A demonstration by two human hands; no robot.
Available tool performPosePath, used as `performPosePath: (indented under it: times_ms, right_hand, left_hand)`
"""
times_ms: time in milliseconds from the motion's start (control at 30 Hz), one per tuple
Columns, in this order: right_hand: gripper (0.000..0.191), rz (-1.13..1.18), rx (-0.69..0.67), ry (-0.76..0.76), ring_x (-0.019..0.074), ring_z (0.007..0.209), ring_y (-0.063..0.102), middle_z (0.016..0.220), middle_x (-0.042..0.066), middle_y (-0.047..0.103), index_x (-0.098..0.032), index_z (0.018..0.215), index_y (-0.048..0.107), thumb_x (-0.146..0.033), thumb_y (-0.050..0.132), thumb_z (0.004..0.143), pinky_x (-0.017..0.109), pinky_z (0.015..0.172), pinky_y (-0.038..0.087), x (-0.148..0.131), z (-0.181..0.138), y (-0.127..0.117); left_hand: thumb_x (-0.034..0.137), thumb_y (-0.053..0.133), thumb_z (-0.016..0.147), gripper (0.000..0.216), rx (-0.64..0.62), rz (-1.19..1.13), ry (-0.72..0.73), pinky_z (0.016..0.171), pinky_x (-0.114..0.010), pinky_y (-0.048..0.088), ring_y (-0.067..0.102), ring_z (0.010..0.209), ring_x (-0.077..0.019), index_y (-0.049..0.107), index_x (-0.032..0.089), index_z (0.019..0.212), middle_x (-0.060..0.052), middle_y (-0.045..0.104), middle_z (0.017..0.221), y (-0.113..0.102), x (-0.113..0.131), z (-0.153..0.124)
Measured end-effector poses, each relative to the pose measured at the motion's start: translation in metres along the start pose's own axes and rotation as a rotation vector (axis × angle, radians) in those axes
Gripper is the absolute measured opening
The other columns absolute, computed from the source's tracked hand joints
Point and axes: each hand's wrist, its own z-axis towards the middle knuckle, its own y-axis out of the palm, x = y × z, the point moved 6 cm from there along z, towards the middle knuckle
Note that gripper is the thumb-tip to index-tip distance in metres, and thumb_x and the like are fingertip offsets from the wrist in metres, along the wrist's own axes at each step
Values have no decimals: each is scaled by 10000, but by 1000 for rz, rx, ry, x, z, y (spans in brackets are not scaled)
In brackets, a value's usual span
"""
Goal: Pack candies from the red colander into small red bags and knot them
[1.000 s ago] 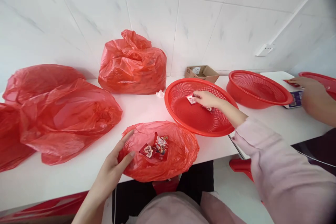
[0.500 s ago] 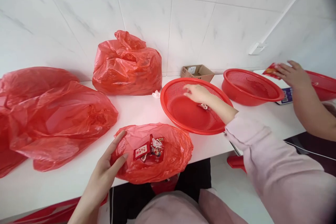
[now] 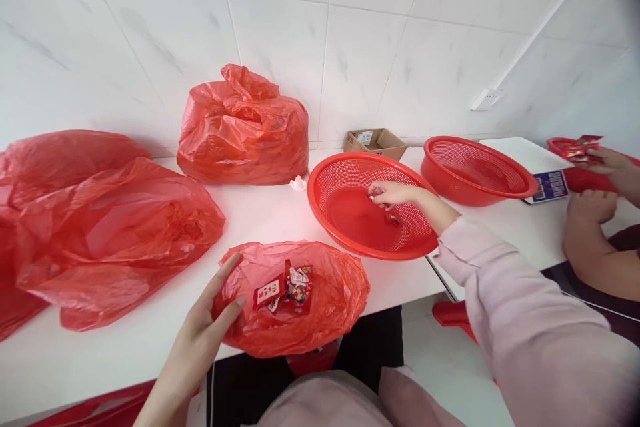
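Observation:
My left hand (image 3: 203, 323) grips the near-left edge of an opened red plastic bag (image 3: 345, 310), thumb on the inside. In the bag lie several small red-and-white packets (image 3: 270, 291), one with a cartoon figure. My right hand (image 3: 399, 193) is inside a red plastic colander (image 3: 345, 227), its fingers pinched on a small red packet (image 3: 376, 194) that they partly cover. Another small packet (image 3: 393, 217) lies in the colander just under that hand.
Knotted full red bag (image 3: 245, 133) and slack red bags (image 3: 115, 227) stand left. A crumpled tissue (image 3: 299, 183), cardboard box (image 3: 375, 142), second colander (image 3: 475, 173) and scale (image 3: 550, 187) line the table. At far right, a co-worker's hand (image 3: 607, 163) holds red packets.
My right hand has moved slightly right and down in the colander and closed on a small packet. My left hand stays on the bag. The co-worker's hand has shifted right, away from the scale.

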Motion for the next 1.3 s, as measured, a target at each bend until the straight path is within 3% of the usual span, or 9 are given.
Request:
performPosePath:
  times_ms: [200,367,467,600,767,900,1133,1200,1300]
  right_hand:
    - [288,332,-98,-468,158,803,679,1074,76,655,-205,1138,491,-423,506,951,287,695,575,-122,-62,42]
    - [300,11,69,-528,190,977,650,1114,1,675,-304,1125,533,-533,496,935,317,831,531,-177,-82,70]
    - [362,-98,185,-403,222,1048,610,1194,42,648,-261,1196,523,-527,443,965,362,905,468,-153,-66,44]
    - [381,-308,187,-51,298,1113,571,1226,163,608,-147,1228,538,-403,546,946,424,912,448,-75,-39,5]
    - [279,-418,-111,268,181,923,637,1086,76,637,-134,1127,611,-339,601,938,373,806,551,7,-24,17]
    - [210,-348,-193,221,160,803,650,950,57,661,-115,1002,632,-306,628,916,311,714,548,13,-19,29]
    - [205,101,44,-343,124,786,667,972,41,689,-198,981,531,-396,525,933,245,717,516,-100,-56,27]
    - [225,250,90,-588,141,794,669,921,23,685,-209,949,537,-432,546,918,262,709,519,-147,-83,46]
    - [198,22,209,-683,171,859,656,998,43,672,-216,1018,568,-398,531,949,285,753,514,-188,-107,85]
  left_hand:
    - [459,603,878,608,10,-40,24,1229,-428,98,220,1482,-248,428,353,1451,30,354,1575,5,7,3]
    - [438,604,886,585,-4,-75,30,1224,-430,137,247,1473,-235,429,381,1441,40,367,1567,11,13,4]
    - [425,612,884,586,10,-76,36,1227,-419,128,252,1470,-229,428,391,1439,46,369,1565,7,11,1]
    - [416,604,889,576,21,-78,37,1233,-394,106,237,1476,-212,430,394,1437,60,361,1569,0,5,-2]
    - [422,604,882,597,22,-84,46,1236,-391,102,238,1476,-218,425,361,1448,40,366,1567,1,4,-3]
    - [427,588,891,595,25,-62,46,1234,-422,113,249,1472,-225,411,364,1455,33,368,1566,2,4,-3]
    - [439,587,888,596,34,0,58,1234,-406,114,263,1467,-214,409,371,1453,37,384,1557,0,3,-2]
    - [452,585,883,602,61,17,57,1224,-432,155,299,1451,-238,410,363,1453,20,397,1549,0,5,-1]
    - [485,579,875,643,110,76,70,1176,-476,274,407,1383,-292,384,344,1471,-27,408,1541,-4,10,0]
